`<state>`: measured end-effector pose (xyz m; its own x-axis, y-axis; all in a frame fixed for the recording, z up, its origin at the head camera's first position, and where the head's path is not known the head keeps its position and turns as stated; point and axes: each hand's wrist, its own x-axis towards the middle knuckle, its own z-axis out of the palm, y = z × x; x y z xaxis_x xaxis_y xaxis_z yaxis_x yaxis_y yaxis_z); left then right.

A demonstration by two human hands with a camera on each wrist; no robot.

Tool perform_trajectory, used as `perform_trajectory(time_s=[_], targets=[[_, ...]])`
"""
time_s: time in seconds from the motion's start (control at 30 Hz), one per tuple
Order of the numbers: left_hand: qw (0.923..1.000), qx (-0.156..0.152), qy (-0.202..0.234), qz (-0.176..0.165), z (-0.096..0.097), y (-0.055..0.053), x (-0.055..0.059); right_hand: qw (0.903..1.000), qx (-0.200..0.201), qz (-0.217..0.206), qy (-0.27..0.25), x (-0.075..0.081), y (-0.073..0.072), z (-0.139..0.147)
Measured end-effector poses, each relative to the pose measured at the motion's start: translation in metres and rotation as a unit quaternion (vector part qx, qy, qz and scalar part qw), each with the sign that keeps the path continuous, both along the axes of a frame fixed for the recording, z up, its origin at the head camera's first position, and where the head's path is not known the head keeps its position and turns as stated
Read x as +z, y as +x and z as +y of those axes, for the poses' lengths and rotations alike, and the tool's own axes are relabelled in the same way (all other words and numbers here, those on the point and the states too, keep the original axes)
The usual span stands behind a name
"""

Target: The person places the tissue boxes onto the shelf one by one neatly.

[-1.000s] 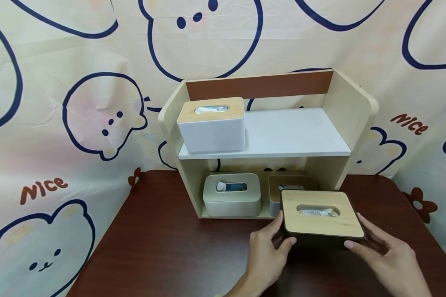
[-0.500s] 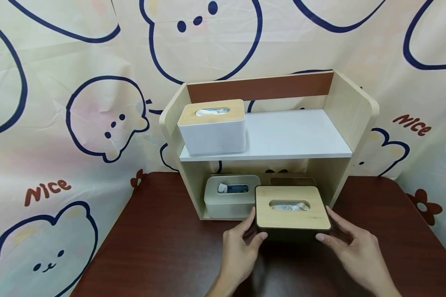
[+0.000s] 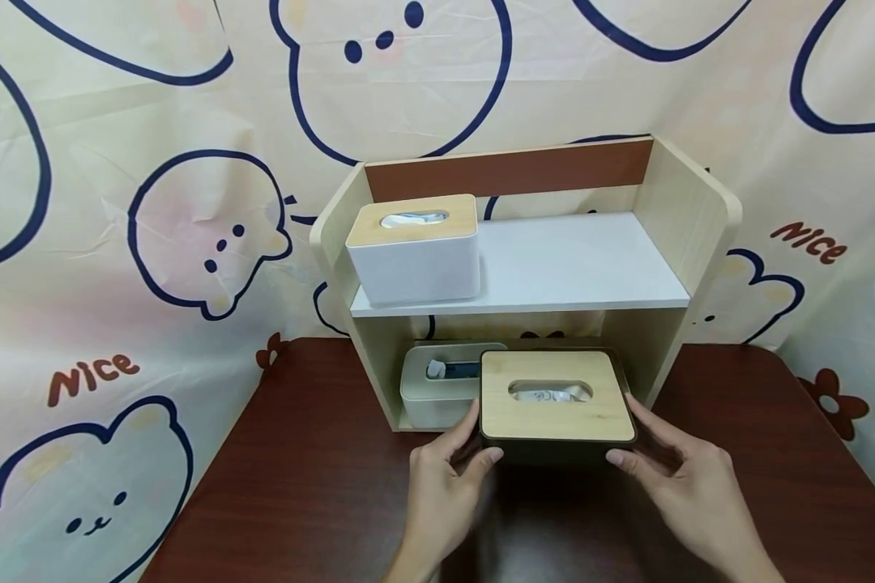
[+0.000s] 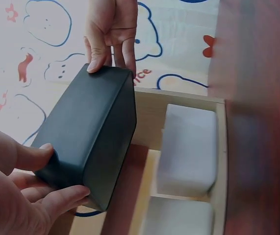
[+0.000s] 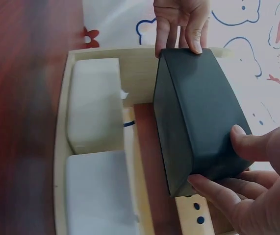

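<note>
A black tissue box with a pale wooden lid (image 3: pixel 554 417) is held in front of the shelf unit, between both hands. My left hand (image 3: pixel 445 486) grips its left end, thumb on the near face and fingers around the side. The right hand (image 3: pixel 689 478) grips the other end the same way. From the left wrist view the box's dark side (image 4: pixel 90 117) faces the camera, apart from the boxes in the lower compartment. Some white tissue shows through the lid's slot.
On the upper white shelf (image 3: pixel 583 259) stands a white tissue box with a wooden lid (image 3: pixel 416 271), at the left. Below are a pale green box (image 3: pixel 430 409) and a white box (image 5: pixel 100 191), largely hidden in the head view. The brown table (image 3: pixel 299 486) surrounds the unit.
Both hands have carried the black tissue box leftward and slightly up, from the right front of the unit to before its lower compartment. It now covers part of the pale green box.
</note>
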<state>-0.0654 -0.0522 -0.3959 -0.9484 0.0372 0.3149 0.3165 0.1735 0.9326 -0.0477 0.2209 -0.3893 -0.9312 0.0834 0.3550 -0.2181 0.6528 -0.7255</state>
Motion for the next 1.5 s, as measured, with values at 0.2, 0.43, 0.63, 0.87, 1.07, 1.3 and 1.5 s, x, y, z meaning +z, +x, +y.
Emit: perform_trajectory(time_s=[0.2,0.43,0.63,0.87,1.07,1.3,1.5], targets=[[0.9999,0.004,-0.001,0.012,-0.002,0.004,0.014,0.9999,0.009,-0.001,0.008,0.017,0.002,0.001],[0.9997,0.007,-0.013,0.021,-0.002,0.006,0.029,0.9994,0.001,-0.007,0.033,0.036,0.006,0.005],[0.9990,0.000,-0.013,0.042,-0.001,0.008,0.043,0.9987,-0.008,0.000,0.050,0.050,0.009,0.008],[0.9968,0.007,-0.029,0.075,0.001,0.007,0.060,0.9977,-0.015,0.015,0.064,0.068,0.012,0.011],[0.9973,-0.008,-0.011,0.072,0.003,0.008,0.077,0.9961,-0.032,0.005,0.082,0.083,0.014,0.012],[0.9962,-0.015,-0.007,0.085,0.006,0.006,0.096,0.9970,-0.031,0.026,0.066,0.097,0.010,0.019],[0.9962,-0.025,0.006,0.083,0.007,0.003,0.108,0.9969,-0.001,0.066,0.043,0.110,0.006,0.021]])
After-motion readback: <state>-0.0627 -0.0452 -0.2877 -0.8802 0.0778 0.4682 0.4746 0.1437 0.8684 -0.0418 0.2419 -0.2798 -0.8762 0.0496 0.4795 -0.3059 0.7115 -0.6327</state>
